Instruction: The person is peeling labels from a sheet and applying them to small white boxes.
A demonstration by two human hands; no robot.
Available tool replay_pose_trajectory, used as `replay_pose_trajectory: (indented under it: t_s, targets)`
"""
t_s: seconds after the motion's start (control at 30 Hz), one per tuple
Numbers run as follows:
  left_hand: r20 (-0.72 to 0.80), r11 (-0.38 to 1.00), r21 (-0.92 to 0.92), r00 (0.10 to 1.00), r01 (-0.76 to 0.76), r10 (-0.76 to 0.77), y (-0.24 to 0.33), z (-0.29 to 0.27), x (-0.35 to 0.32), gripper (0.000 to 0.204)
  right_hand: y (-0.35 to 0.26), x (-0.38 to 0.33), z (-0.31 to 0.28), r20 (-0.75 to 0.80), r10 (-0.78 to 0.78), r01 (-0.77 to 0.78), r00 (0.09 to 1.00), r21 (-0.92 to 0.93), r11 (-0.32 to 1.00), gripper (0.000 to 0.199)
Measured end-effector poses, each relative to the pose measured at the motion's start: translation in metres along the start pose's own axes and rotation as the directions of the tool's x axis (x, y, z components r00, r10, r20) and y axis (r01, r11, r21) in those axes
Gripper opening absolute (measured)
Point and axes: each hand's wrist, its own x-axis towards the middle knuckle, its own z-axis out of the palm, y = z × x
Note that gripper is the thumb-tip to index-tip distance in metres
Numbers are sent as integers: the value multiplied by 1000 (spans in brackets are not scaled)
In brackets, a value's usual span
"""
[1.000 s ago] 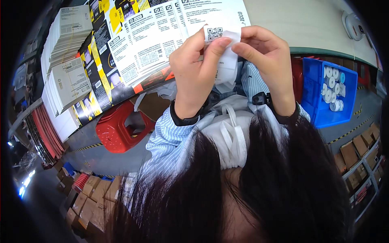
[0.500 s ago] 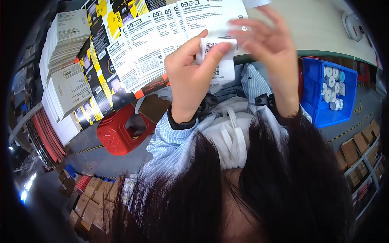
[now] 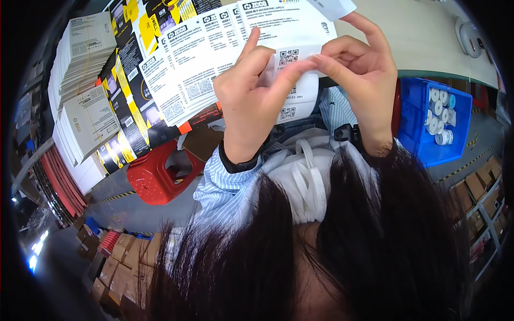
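Observation:
Close in front of my body, my left hand (image 3: pixel 243 101) grips a white strip of labels (image 3: pixel 301 90) printed with square codes, its thumb lying across the front. The strip's lower end hangs in a curve below that thumb. From the other side my right hand (image 3: pixel 367 75) is closed, thumb and fingers pinching the strip's edge where both thumb tips meet. A separate white label (image 3: pixel 333 7) clings at the tip of my raised right index finger. Behind my hands, overlapping white printed sheets (image 3: pixel 195 64) lie on the table, partly covered by my left hand.
Stacks of folded white leaflets (image 3: pixel 93 35) stand at the left on black-and-yellow printed packaging (image 3: pixel 128 80). A blue bin (image 3: pixel 409 125) holding white rolls sits at the right. One red stool (image 3: pixel 152 179) is below the table's left part; a white round object (image 3: pixel 468 35) rests far right.
My right hand, blurred and apart from the strip before, now pinches its edge. The strip has shifted slightly rightward and shows more of its lower length.

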Motion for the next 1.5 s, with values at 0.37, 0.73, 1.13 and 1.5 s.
replay_pose_trajectory:
  t_s: [0.37,0.73,1.13,1.5]
  targets:
    - [-27,979,-202,999,35,-41,-8,-7,4,16,-4,17,10,-40,171,-161,984,185,969,77]
    - [256,992,70,963,-108,87,-12,-14,-7,17,3,38,-5,-154,147,-161,977,-81,984,75]
    - [438,965,235,899,-115,1,-12,-18,-5,23,20,50,-9,32,240,-235,970,-126,964,82]
    - [431,973,155,898,-173,92,-17,-16,-6,18,7,43,13,-74,163,-177,984,-519,836,76]
